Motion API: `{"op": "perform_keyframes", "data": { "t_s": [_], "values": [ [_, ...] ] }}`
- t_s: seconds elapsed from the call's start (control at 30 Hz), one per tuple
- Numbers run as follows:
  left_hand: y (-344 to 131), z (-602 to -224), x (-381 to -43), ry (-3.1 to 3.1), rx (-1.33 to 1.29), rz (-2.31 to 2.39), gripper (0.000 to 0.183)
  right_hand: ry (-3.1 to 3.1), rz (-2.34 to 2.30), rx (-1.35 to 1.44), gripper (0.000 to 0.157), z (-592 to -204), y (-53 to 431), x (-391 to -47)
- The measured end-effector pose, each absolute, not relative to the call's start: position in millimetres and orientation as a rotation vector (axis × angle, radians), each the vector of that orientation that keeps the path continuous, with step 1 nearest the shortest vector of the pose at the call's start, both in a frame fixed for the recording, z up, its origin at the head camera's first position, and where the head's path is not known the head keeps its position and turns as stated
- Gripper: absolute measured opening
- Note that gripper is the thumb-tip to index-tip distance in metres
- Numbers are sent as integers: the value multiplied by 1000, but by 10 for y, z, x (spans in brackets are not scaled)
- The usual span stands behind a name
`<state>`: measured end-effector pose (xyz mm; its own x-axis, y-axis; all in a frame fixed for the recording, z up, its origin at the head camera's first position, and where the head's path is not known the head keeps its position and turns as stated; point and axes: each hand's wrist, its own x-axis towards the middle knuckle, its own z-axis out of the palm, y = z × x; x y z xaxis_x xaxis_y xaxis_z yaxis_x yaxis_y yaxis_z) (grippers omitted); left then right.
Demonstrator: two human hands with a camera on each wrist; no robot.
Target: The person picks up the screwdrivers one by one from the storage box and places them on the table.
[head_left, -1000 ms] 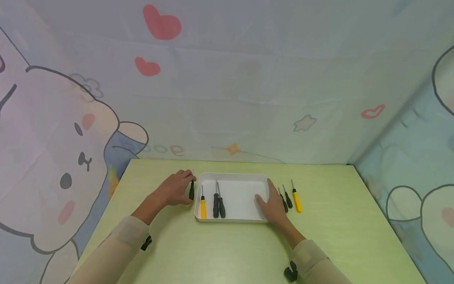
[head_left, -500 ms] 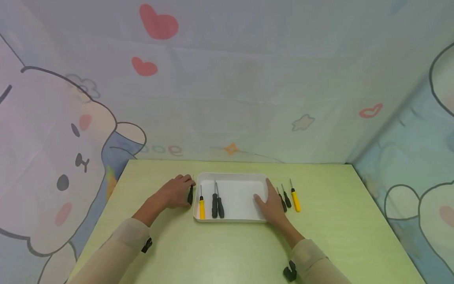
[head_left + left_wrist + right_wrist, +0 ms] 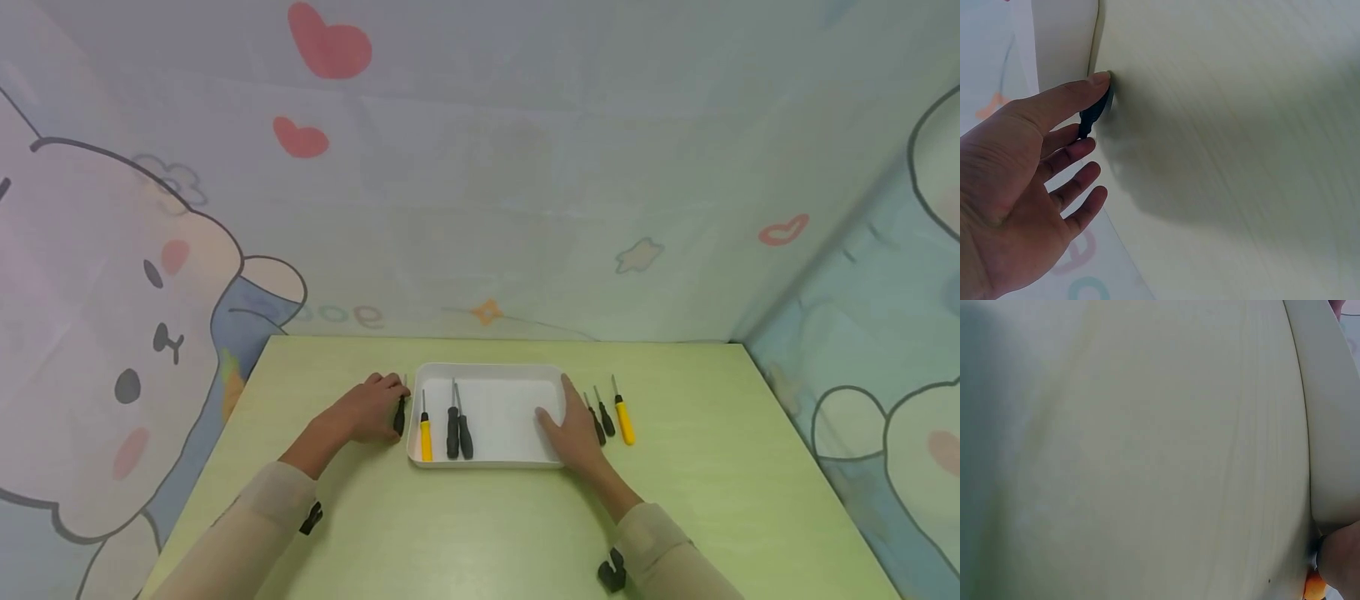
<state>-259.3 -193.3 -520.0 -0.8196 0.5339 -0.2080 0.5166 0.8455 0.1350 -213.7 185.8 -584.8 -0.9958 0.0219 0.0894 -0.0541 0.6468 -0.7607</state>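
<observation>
My left hand (image 3: 367,410) pinches a small black-handled screwdriver (image 3: 400,417) just left of the white tray (image 3: 510,417). In the left wrist view, the thumb lies at one end of its handle (image 3: 1095,111) and fingertips at the other, close over the table. Inside the tray, on its left side, lie a yellow screwdriver (image 3: 426,439) and two dark screwdrivers (image 3: 452,432), (image 3: 466,435). My right hand (image 3: 581,429) rests at the tray's right edge, thumb spread over the inside and the other fingers outside the rim.
Right of the tray, partly behind my right hand, are two small black screwdrivers (image 3: 607,422), (image 3: 597,427) and a yellow one (image 3: 624,421). The pale green table (image 3: 465,533) meets a printed cloth backdrop (image 3: 450,208) at its back edge.
My left hand has lowered slightly with the black screwdriver, beside the tray's left wall. The right hand and tray hold their place; the head view has shifted a little.
</observation>
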Motion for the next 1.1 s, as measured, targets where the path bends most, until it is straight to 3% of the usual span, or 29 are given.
{"op": "perform_keyframes", "data": {
  "t_s": [1.1],
  "values": [
    [-1962,-5131,-2587,2657,705,408,72,-2764,1318,6,85,-5882,1879,-2162]
  ]
}}
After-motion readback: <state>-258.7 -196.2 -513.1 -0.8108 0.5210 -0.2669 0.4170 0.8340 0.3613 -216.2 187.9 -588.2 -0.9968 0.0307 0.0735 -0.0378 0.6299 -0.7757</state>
